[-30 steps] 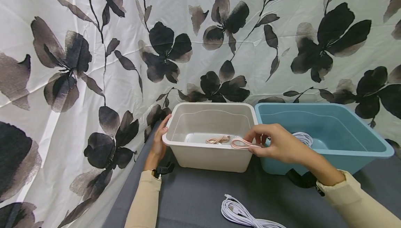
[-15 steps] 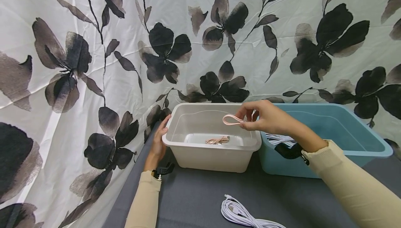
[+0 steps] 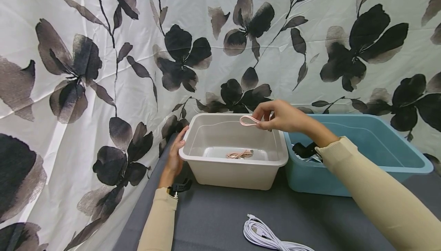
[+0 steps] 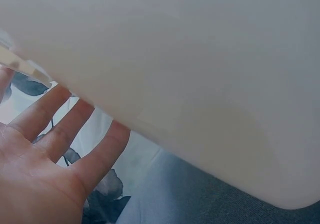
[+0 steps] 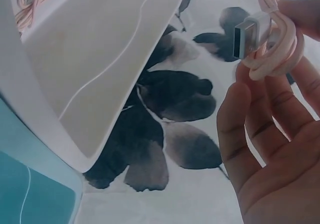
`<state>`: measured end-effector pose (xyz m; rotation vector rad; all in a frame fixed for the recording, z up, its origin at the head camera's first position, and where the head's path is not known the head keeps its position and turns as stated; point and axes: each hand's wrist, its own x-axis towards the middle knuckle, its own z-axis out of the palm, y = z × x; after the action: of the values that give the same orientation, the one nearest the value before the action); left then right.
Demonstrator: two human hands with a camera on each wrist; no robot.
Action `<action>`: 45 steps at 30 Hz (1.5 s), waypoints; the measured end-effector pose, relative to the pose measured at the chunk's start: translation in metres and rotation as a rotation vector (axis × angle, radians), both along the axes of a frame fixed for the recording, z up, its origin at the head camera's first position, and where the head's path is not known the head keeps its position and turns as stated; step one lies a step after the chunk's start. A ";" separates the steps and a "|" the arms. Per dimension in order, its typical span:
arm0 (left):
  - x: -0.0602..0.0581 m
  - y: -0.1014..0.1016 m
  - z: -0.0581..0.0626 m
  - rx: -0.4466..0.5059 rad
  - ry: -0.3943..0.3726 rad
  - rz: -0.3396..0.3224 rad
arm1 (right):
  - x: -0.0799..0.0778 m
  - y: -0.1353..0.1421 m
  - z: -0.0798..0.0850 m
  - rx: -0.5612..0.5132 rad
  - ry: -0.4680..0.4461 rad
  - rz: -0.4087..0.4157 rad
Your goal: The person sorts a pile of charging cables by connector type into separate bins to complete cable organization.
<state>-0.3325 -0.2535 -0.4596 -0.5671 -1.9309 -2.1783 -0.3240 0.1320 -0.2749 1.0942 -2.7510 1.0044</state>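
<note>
My right hand pinches a coiled pink USB cable above the right back part of the beige plastic bin. In the right wrist view, the metal plug of this USB cable points out from the coil, held between thumb and fingers. My left hand rests against the left end of the beige bin, at its rim. The left wrist view has its fingers extended, tips against the outer wall of the bin. On the bin's floor lies another bundled pink cable.
A blue bin stands directly right of the beige one, with white cable inside, partly behind my right wrist. Nearer on the grey table lies a coiled white cable. A floral curtain hangs behind.
My right hand, gripping the pink cable, has moved up, left and away from the near rim toward the back of the beige bin. The left hand has stayed in place.
</note>
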 end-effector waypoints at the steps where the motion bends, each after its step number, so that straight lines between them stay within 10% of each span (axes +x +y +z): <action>1: 0.000 0.000 0.000 -0.002 0.001 -0.001 | -0.003 -0.001 0.000 0.003 0.000 0.002; 20: -0.001 -0.001 0.001 -0.013 0.015 -0.014 | -0.058 -0.017 -0.021 0.054 -0.102 -0.009; 45: -0.002 -0.003 -0.001 -0.009 0.006 -0.009 | -0.083 -0.021 -0.031 0.117 -0.096 -0.048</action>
<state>-0.3344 -0.2561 -0.4608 -0.5845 -1.9398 -2.1715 -0.4072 0.1110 -0.3055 1.0141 -2.9314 0.9250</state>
